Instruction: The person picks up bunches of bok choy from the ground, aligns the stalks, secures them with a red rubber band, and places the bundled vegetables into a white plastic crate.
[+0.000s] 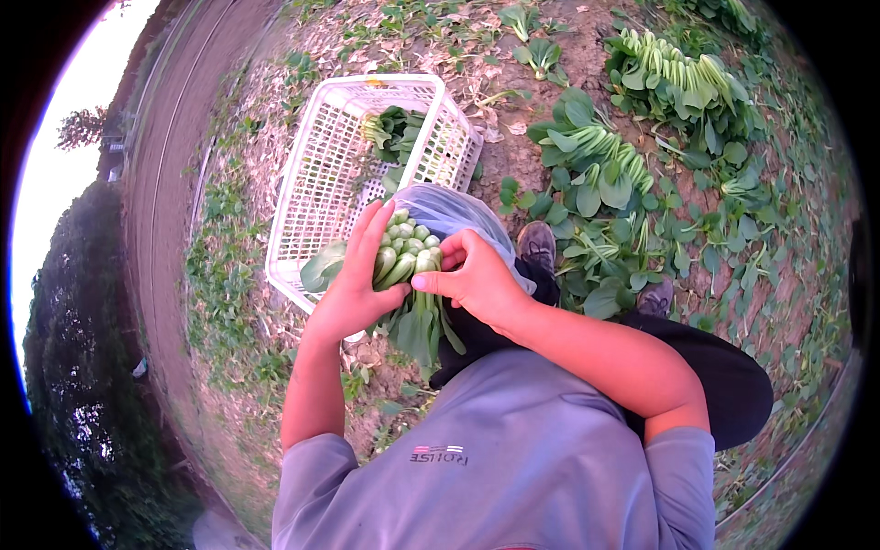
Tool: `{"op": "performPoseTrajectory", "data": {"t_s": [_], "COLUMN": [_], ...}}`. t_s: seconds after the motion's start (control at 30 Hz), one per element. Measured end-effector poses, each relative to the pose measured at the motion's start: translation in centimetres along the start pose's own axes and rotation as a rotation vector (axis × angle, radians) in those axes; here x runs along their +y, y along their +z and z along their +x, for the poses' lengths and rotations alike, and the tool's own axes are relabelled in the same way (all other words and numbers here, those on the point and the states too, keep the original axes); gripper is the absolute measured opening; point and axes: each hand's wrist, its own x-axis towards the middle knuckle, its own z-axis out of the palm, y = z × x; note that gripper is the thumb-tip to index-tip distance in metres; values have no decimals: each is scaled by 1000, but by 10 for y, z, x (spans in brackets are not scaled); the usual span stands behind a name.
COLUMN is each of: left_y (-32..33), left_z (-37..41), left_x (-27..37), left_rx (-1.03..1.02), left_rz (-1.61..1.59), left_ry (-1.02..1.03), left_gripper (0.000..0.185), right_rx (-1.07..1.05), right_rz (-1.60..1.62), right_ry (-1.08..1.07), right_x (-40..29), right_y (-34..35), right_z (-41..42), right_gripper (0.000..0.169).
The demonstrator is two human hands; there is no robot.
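Observation:
A bunch of leafy greens with pale stems, like small bok choy (405,254), is held over my lap, stem ends up and leaves hanging down. My left hand (357,275) is wrapped around its left side, fingers along the stems and thumb across the front. My right hand (474,275) pinches a stem at the bunch's right edge between thumb and fingers. Just beyond my hands stands a white plastic crate (323,151) with lattice walls, tilted in view, with some greens (399,134) inside. A clear plastic bag or sheet (460,213) covers my knee beside the crate.
Rows of cut greens (605,161) and a larger pile (680,89) lie on the soil at the right. My shoes (536,244) are among loose leaves. Small plants (540,58) stand beyond the crate. A dirt track (165,137) runs along the left.

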Motion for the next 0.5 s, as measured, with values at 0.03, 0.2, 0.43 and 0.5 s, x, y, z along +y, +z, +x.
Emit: {"op": "performPoseTrajectory", "data": {"t_s": [0.03, 0.2, 0.43, 0.5], "left_y": [-2, -4, 33, 34], "left_z": [0, 0, 1, 2], "left_x": [-3, -2, 2, 3], "left_rx": [-9, -39, 188, 194], "left_rz": [-2, -21, 216, 235], "left_ry": [4, 23, -6, 5], "left_gripper": [106, 116, 123, 118], "right_rx": [-1, 16, 93, 130], "right_rz": [48, 286, 299, 221], "right_ry": [19, 18, -4, -92], "right_x": [-3, -1, 12, 22], "right_y": [1, 12, 22, 21], "right_z": [-3, -9, -5, -1], "right_gripper": [58, 60, 60, 64]}}
